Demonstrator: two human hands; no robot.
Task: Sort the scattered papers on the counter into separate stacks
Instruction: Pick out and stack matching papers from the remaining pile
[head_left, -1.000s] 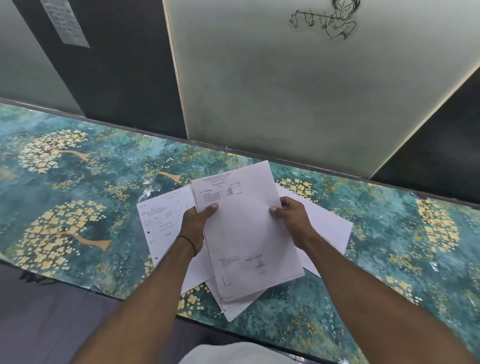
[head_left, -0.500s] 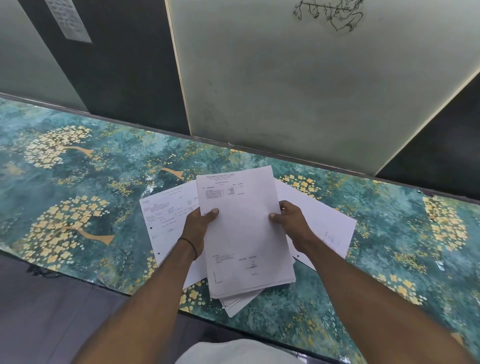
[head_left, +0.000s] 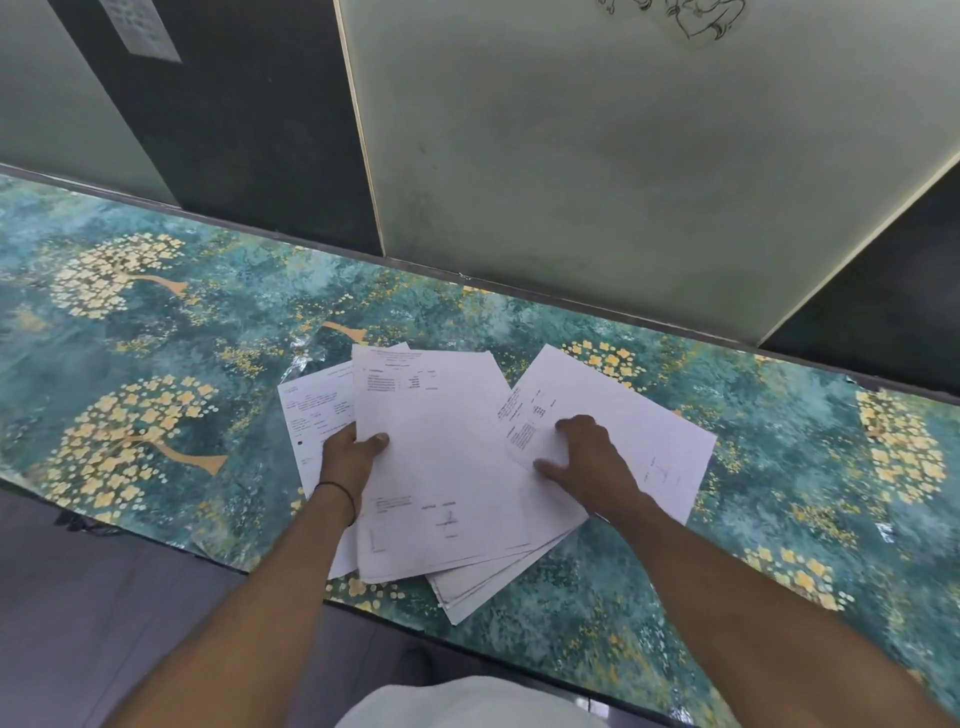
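Head view: our left hand (head_left: 352, 460) grips a bundle of white printed paper sheets (head_left: 447, 467) by its left edge, thumb on top, at frame centre. Our right hand (head_left: 589, 462) lies palm-down on a separate white printed sheet (head_left: 649, 431) just right; whether it pinches, we cannot tell. Another white page (head_left: 311, 410) lies underneath at left, on the teal, yellow-flowered desk (head_left: 156, 338). We judge sorting barely begun; next, the right sheet needs sliding clear.

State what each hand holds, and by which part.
The left hand grips the middle paper stack at its left edge, thumb on top. The right hand holds nothing; it presses on the right sheet near its left end.
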